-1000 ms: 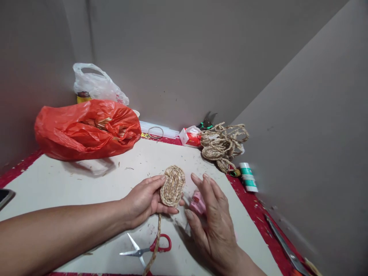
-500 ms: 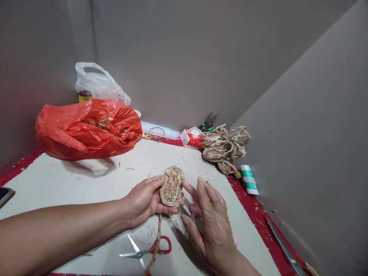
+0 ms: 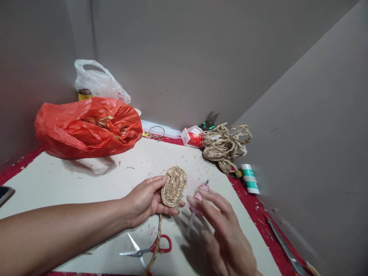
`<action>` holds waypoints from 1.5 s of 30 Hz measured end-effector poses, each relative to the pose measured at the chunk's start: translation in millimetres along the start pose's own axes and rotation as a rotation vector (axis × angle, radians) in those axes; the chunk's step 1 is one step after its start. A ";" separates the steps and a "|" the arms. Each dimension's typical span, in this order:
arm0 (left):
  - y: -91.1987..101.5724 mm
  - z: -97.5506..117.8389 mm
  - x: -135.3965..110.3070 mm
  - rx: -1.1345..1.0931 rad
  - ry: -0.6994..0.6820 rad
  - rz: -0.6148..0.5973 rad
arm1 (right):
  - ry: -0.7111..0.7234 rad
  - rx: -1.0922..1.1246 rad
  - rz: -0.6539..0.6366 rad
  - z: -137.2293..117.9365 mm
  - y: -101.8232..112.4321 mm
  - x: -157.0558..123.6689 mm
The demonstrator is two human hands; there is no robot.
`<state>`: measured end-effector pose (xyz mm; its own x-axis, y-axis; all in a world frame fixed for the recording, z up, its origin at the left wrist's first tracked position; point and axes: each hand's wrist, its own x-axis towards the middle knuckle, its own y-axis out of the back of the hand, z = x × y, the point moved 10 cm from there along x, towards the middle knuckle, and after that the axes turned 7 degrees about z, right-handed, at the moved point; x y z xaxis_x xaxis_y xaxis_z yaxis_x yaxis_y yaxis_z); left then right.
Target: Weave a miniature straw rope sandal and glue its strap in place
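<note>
An oval coil of braided straw rope (image 3: 174,187) rests in my left hand (image 3: 145,199), gripped between the thumb on top and the fingers beneath. Its loose rope tail (image 3: 158,234) hangs down across the handles of red-handled scissors (image 3: 140,252), which lie with the blades spread. My right hand (image 3: 227,230), a little blurred, hovers with fingers apart over a pink glue gun (image 3: 198,196). A clear glue stick (image 3: 190,223) pokes out of the gun, and the hand covers part of it. Whether the fingertips touch the gun I cannot tell.
A red plastic bag (image 3: 86,130) of straw stands at the back left. Bundled straw braid (image 3: 222,145), a tissue pack (image 3: 192,137) and a green-white roll (image 3: 250,178) line the back right. Large shears (image 3: 284,245) lie along the right edge; a phone (image 3: 5,194) is at far left.
My right hand has moved away from the straw coil, right and down, uncovering more of the pink glue gun. The coil has shifted slightly right in my left hand.
</note>
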<state>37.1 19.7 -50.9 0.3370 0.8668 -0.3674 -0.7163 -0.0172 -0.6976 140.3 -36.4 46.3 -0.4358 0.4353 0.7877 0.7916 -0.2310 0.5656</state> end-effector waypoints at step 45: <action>-2.8 -57.7 -17.5 0.211 0.464 -0.184 | -1.086 0.877 0.017 76.5 -41.1 -21.0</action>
<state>68.5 -24.1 -78.0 0.6689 0.5338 -0.5173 -0.7109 0.2561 -0.6550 149.7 30.5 -12.2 -0.1974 0.9802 -0.0165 0.9762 0.1950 -0.0951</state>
